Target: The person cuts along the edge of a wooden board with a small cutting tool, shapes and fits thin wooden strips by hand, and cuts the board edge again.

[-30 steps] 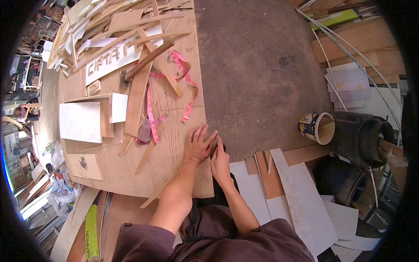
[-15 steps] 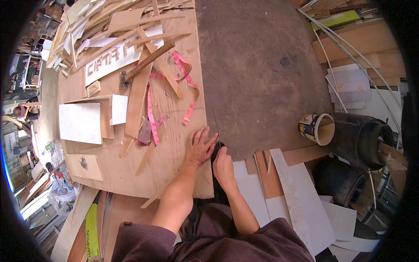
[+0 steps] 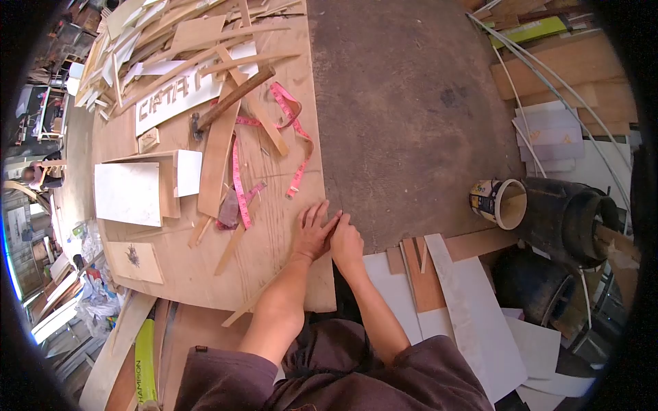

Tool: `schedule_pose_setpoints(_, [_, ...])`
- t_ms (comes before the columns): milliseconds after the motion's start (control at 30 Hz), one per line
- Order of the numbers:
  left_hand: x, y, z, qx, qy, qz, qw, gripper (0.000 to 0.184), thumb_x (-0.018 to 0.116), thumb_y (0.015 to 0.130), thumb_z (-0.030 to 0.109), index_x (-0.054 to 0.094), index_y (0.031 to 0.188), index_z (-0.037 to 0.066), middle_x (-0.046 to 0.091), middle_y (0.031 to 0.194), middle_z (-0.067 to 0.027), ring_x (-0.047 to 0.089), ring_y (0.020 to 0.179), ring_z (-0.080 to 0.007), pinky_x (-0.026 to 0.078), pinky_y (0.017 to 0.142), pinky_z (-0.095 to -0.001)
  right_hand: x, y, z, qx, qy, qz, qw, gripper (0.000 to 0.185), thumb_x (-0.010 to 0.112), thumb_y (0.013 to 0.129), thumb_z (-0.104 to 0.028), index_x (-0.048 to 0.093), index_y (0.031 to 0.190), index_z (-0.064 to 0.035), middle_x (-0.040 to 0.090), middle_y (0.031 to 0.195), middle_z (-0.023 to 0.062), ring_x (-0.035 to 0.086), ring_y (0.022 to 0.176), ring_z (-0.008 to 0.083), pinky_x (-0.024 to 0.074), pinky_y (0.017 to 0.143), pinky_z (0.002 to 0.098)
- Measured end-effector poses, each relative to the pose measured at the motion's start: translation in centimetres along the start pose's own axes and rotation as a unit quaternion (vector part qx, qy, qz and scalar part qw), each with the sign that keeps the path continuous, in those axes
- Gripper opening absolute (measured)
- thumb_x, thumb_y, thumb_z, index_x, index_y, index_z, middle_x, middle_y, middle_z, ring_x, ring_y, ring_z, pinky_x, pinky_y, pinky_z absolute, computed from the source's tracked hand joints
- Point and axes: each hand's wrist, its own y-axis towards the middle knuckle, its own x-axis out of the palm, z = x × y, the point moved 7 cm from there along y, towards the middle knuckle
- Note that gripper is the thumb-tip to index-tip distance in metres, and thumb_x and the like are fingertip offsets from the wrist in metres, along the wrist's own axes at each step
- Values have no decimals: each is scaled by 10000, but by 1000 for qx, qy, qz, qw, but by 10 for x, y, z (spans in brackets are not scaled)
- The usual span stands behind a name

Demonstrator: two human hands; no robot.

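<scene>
My left hand [image 3: 315,231] lies on the right edge of a plywood sheet [image 3: 288,274], fingers stretched out and slightly apart. Right beside it, just past that edge, is my right hand [image 3: 347,245], closed, its knuckles toward the far side. What it grips is hidden by the fingers. A pink tape measure [image 3: 299,171] lies in loose loops on the plywood beyond my left hand. Farther off, a hammer [image 3: 229,103] with a wooden handle rests across wood strips [image 3: 219,164].
A white box-like piece [image 3: 127,194] and a heap of offcuts [image 3: 137,48] occupy the plywood's left side. The brown tabletop [image 3: 411,123] extends to the right, with a paint bucket [image 3: 510,203] near black drums [image 3: 572,216]. White boards [image 3: 473,301] stand below. Another person [image 3: 48,175] is far left.
My right hand has moved forward, up along the plywood edge, and is now close against my left hand. The thin dark strip seen above it before no longer shows. My left hand stays in place.
</scene>
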Motion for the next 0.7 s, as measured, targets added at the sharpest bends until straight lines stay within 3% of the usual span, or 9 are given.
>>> schedule_pose_setpoints(267, [-2, 1, 0, 1, -29, 32, 999, 445, 630, 890, 274, 572, 1331, 272, 416, 1476, -107, 356, 1363, -273, 239, 1128, -492, 5, -22, 12, -9, -27, -6, 1000, 155, 466, 959, -115, 445, 1026, 23, 639, 820, 339, 631, 820, 528, 505, 715, 587])
schedule_pose_setpoints(333, [-5, 1, 3, 2, 3, 8, 1000, 436, 622, 895, 279, 576, 1328, 270, 420, 1473, -108, 360, 1362, -270, 247, 1126, -489, 8, 5, 9, -26, -24, 39, 999, 168, 517, 939, -123, 446, 1028, 0, 665, 823, 301, 675, 801, 455, 540, 672, 541])
schedule_pose_setpoints(400, [-6, 3, 0, 7, 41, -16, 999, 427, 614, 900, 285, 580, 1326, 268, 425, 1471, -108, 363, 1361, -267, 255, 1124, -487, 8, -3, 11, -32, -26, 40, 998, 168, 522, 934, -118, 445, 1028, -1, 663, 815, 301, 674, 795, 457, 540, 665, 540])
schedule_pose_setpoints(467, [-7, 2, 1, 0, -12, 31, 999, 431, 594, 914, 292, 567, 1343, 273, 423, 1474, -107, 364, 1364, -262, 256, 1128, -478, 2, -22, 12, -36, -37, 40, 998, 169, 527, 928, -112, 445, 1028, -2, 661, 807, 301, 673, 789, 459, 540, 657, 539])
schedule_pose_setpoints(533, [-10, 2, 3, -5, -13, 25, 1000, 428, 590, 918, 296, 565, 1345, 274, 422, 1476, -105, 363, 1365, -262, 255, 1130, -476, -1, -50, 15, -20, -70, -2, 997, 140, 478, 953, -115, 451, 1032, -3, 665, 790, 289, 673, 759, 461, 541, 637, 544])
schedule_pose_setpoints(700, [-7, 3, 3, 1, -3, 30, 1000, 439, 600, 909, 291, 565, 1345, 271, 420, 1478, -105, 361, 1369, -263, 251, 1134, -479, 8, -16, 16, -55, -37, 62, 996, 153, 482, 947, -129, 428, 1024, -9, 668, 781, 284, 672, 718, 460, 542, 628, 552])
